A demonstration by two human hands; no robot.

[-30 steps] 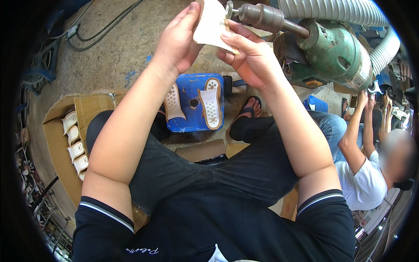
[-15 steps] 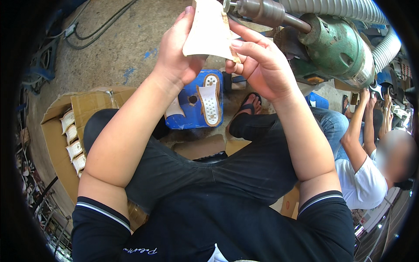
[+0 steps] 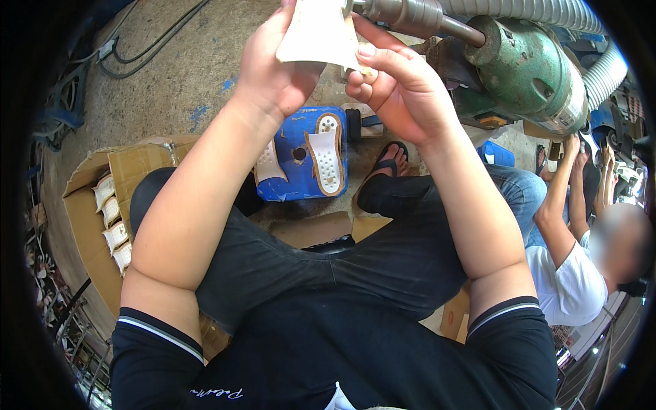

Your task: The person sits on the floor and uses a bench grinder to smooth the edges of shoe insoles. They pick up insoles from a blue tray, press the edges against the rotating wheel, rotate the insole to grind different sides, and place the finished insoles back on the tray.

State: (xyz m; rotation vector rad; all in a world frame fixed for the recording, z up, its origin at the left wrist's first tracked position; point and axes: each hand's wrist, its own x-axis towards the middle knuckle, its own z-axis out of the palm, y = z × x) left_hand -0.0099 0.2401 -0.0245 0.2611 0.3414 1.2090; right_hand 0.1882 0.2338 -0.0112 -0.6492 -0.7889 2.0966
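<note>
- One white curved piece (image 3: 316, 35) is in work now; it is held up at the top of the view, its right edge right by the small round tip (image 3: 348, 8) of the spindle (image 3: 410, 16)
- Contact between tip and edge can't be confirmed, the spot is half hidden and near the frame limit
- Left side of the piece is gripped by the left hand (image 3: 273, 65), thumb along the edge, other fingers mostly hidden behind
- Lower right corner is pinched by the right hand (image 3: 404, 85), thumb on the edge, index stretched up toward the tip, the rest curled under
- This piece is judged to be mid-process, since it is held in both hands at the tool
- Two more are laid on the blue stool (image 3: 292, 186): a perforated piece (image 3: 329, 157) on the right, a partly covered piece (image 3: 269, 164) on the left
- At least four are stacked in the cardboard box (image 3: 92, 239)
- Finished vs pending can't be told for either group, so the remaining count is left open
</note>
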